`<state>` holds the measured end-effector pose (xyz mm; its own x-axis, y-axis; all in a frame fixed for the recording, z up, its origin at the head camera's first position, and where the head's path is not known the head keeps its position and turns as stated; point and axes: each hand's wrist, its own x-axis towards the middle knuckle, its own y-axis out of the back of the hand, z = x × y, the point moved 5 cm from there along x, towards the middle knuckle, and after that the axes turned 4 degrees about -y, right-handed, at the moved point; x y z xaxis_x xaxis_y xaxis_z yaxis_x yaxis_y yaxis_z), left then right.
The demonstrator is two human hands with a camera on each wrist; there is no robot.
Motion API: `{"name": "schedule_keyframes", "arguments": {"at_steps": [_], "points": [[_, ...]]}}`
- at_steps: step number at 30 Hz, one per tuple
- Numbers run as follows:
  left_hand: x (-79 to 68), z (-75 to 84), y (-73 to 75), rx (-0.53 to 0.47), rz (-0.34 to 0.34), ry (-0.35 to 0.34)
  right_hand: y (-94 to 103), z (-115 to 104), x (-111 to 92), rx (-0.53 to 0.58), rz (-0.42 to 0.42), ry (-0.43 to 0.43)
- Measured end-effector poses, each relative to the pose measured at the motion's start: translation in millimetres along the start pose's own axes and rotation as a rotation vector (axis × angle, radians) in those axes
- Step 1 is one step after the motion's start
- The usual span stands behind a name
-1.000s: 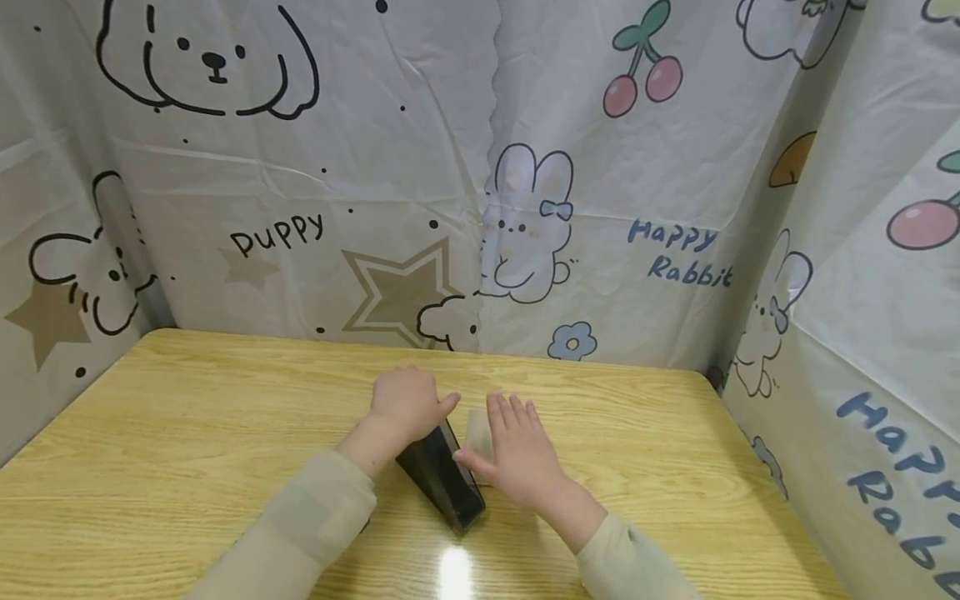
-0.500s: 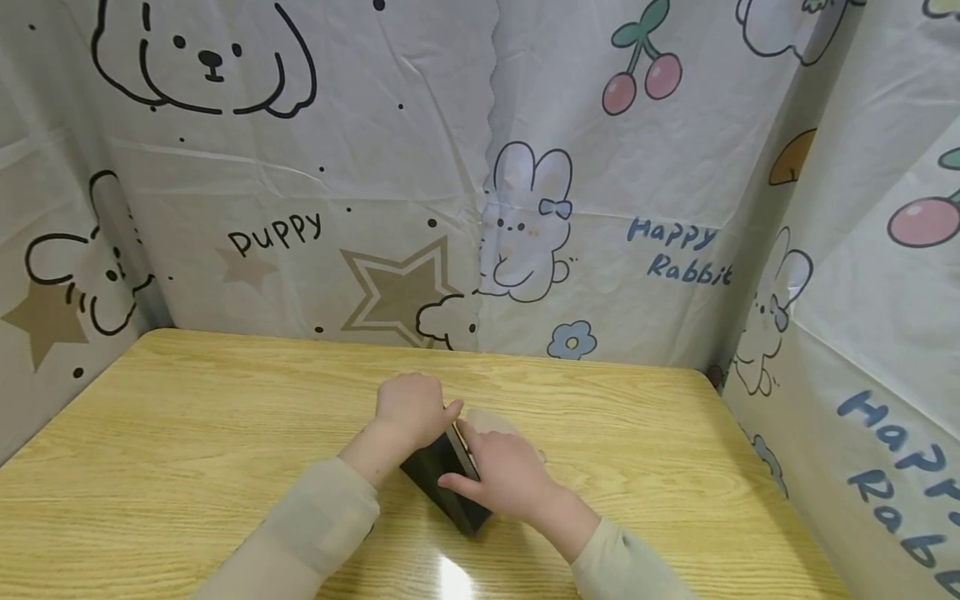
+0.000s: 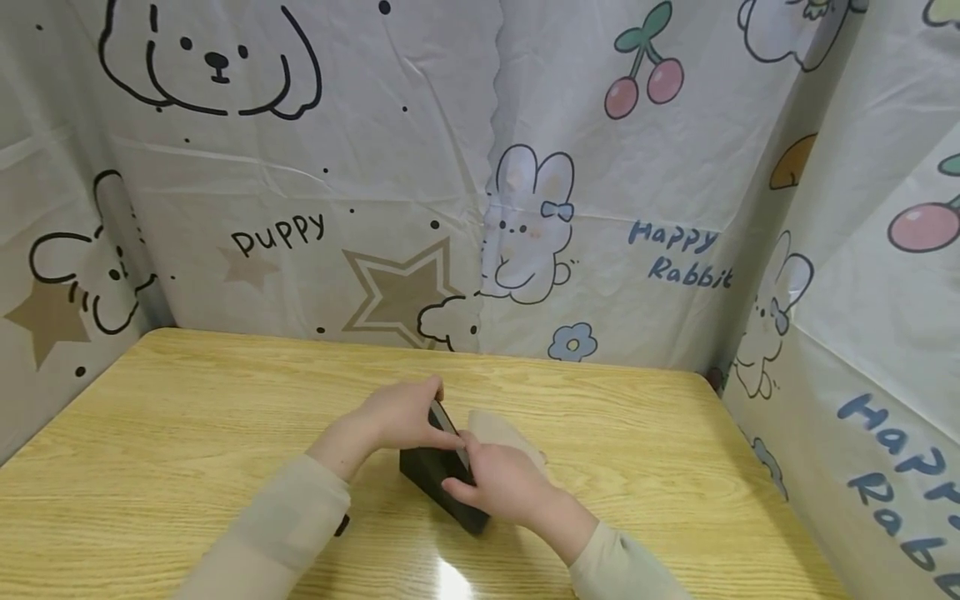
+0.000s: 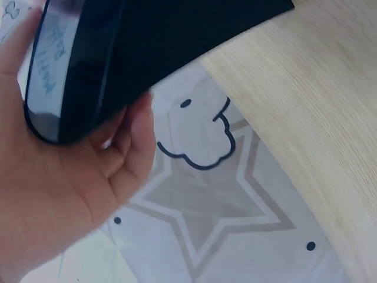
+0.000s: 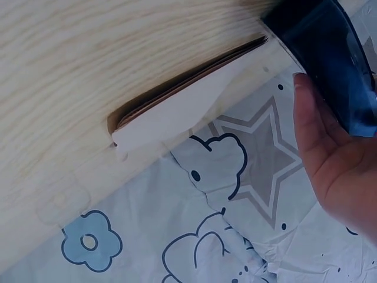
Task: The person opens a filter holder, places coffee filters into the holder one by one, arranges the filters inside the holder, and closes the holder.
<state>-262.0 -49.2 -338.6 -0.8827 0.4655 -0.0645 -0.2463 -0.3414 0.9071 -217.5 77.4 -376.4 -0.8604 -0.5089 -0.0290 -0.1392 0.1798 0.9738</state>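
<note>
A black wedge-shaped object (image 3: pixel 433 477) with a narrow glossy face stands tilted over the middle of the table, between both hands. My left hand (image 3: pixel 397 417) grips its far end, thumb along the glossy edge and fingers round the other side; in the left wrist view that face (image 4: pixel 54 76) mirrors the wall print. My right hand (image 3: pixel 513 483) holds its right side, thumb across the near face. In the right wrist view right-hand fingers (image 5: pixel 303 97) press the glossy side. Close behind the right hand lies a pale card-like piece (image 3: pixel 495 427), its layered brown edge showing in the right wrist view.
The wood-grain table (image 3: pixel 225 417) reaches back to a printed white cloth (image 3: pixel 390 167) hung along the rear and both sides. A small dark piece (image 3: pixel 342 525) shows at the left sleeve cuff.
My right hand has come left onto the black object and now holds it. My left hand has turned its grip, thumb swinging down along the edge toward the right hand.
</note>
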Motion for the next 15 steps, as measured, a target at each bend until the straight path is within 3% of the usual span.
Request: {"name": "schedule_keyframes", "arguments": {"at_steps": [5,7,15], "points": [[-4.5,-3.0,0.7,-0.154,-0.152,-0.072,-0.6,1.4,1.1,0.002,-0.014,-0.009],[-6.1,-3.0,1.9,-0.173,-0.189,-0.096,-0.7,1.7,1.2,0.014,-0.028,-0.011],[-9.5,-4.5,6.5,-0.176,-0.186,-0.111,-0.4,1.6,1.1,0.02,-0.049,-0.014]]}}
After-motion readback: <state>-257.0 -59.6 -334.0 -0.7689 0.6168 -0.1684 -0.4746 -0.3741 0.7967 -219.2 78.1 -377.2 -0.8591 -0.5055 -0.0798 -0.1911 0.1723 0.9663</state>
